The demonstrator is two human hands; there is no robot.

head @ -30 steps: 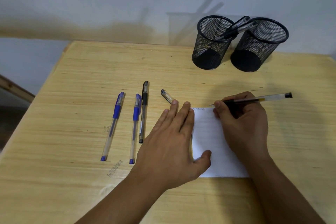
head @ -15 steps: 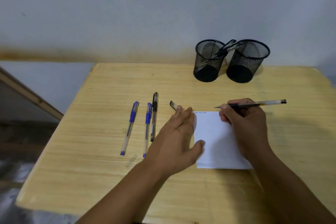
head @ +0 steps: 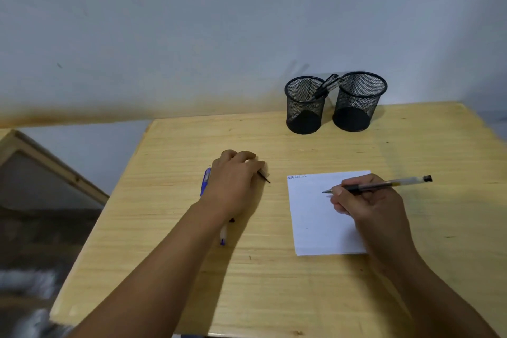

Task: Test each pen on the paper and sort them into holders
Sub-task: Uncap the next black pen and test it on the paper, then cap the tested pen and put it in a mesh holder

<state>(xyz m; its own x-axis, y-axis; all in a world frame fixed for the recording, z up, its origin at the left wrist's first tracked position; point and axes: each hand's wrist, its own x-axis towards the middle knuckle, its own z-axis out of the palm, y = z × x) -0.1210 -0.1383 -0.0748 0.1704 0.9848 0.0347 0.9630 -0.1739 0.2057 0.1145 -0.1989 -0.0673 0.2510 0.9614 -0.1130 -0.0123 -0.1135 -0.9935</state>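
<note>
The right hand (head: 367,200) pinches the uncapped pen (head: 384,184) over the paper (head: 315,217) for testing, while the left hand (head: 236,181) curls on its cap (head: 264,175).

Only writing showing: a short line of small handwritten scribble sitting at the far left corner of the paper (head: 315,217), too small and blurred to read. Nothing readable is showing on the pen (head: 384,185) over the paper, on the pens lying to the left, or on the two mesh holders (head: 304,107) at the far side. No labels, brands, numbers or signs are coming through anywhere else.
</note>
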